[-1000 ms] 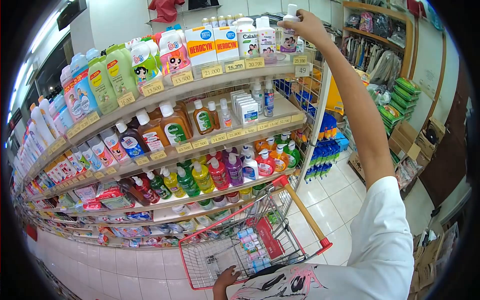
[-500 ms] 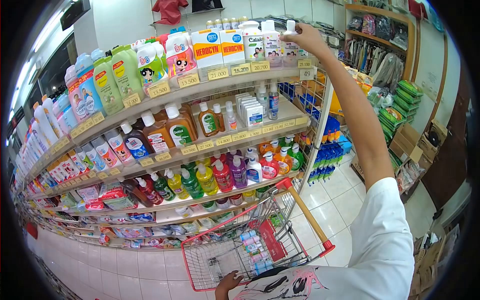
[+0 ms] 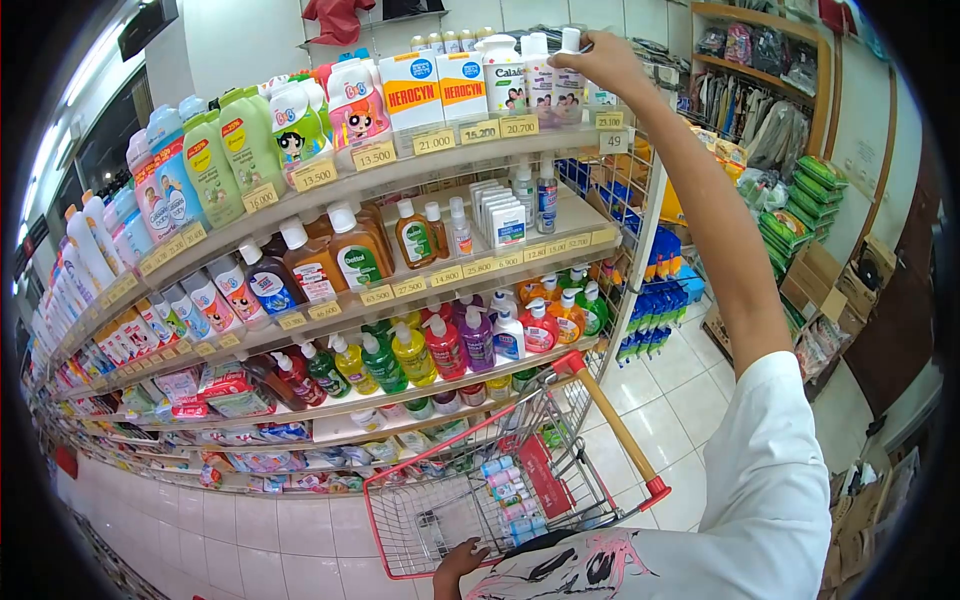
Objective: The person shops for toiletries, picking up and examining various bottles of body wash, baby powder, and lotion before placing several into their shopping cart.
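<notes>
On the top shelf, at its right end, my right hand (image 3: 603, 65) has its thumb and fingers closed around the upper part of a small white bottle (image 3: 570, 88) with a purple label. That bottle stands close beside a similar white-capped bottle (image 3: 537, 80). Further left come a white Caladine-style bottle (image 3: 504, 75) and two Herocyn boxes (image 3: 461, 90). My left hand (image 3: 460, 558) is low at the near edge of the shopping cart (image 3: 420, 500), fingers apart and seemingly holding nothing. Inside the cart lie several small bottles (image 3: 510, 500) in pastel colours.
Shelves below hold antiseptic bottles (image 3: 357, 250) and coloured pump bottles (image 3: 410, 355). The cart's yellow handle (image 3: 615, 425) juts to the right, above the tiled floor (image 3: 685, 415). Green packs (image 3: 805, 200) and cardboard boxes (image 3: 812, 285) are stacked at the right.
The white bottle in my right hand has shifted slightly left, towards its neighbour. My left hand stays by the cart, and the view has moved a little.
</notes>
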Available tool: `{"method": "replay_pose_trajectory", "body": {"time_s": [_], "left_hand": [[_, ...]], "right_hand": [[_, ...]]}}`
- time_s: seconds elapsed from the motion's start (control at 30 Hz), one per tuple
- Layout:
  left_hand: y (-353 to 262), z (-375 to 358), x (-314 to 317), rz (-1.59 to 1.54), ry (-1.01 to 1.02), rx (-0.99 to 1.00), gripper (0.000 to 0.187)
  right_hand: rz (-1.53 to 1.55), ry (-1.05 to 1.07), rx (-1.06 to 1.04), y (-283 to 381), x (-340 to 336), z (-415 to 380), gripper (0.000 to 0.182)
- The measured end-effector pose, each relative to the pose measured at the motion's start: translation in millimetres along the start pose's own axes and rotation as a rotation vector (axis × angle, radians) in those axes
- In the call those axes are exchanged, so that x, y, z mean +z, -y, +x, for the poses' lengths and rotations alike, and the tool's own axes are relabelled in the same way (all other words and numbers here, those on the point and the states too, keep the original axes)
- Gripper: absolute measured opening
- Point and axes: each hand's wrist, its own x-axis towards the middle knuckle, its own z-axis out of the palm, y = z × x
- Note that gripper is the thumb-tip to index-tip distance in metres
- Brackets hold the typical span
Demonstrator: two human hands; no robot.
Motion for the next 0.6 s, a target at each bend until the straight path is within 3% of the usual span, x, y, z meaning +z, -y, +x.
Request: {"method": "replay_pose_trajectory", "body": {"time_s": [0.13, 0.2, 0.33, 0.4, 0.6], "left_hand": [[1, 1, 1, 0.003, 0.003, 0.010, 0.069], [-5, -4, -2, 0.008, -0.003, 0.002, 0.069], [-1, -2, 2, 0.021, 0.000, 0.019, 0.068], [2, 0, 3, 0.027, 0.012, 0.012, 0.068], [1, -1, 5, 0.001, 0.007, -0.004, 0.067]], "right_hand": [[-0.016, -0.037, -0.045, 5, 6, 3, 0.058], [-0.036, 0.020, -0.045, 7, 6, 7, 0.066], [-0.100, 0.010, -0.045, 19, 9, 5, 0.060], [0.001, 0.069, -0.087, 37, -3, -4, 0.045], [0.090, -0.013, -0.141, 29, 11, -5, 0.043]]}}
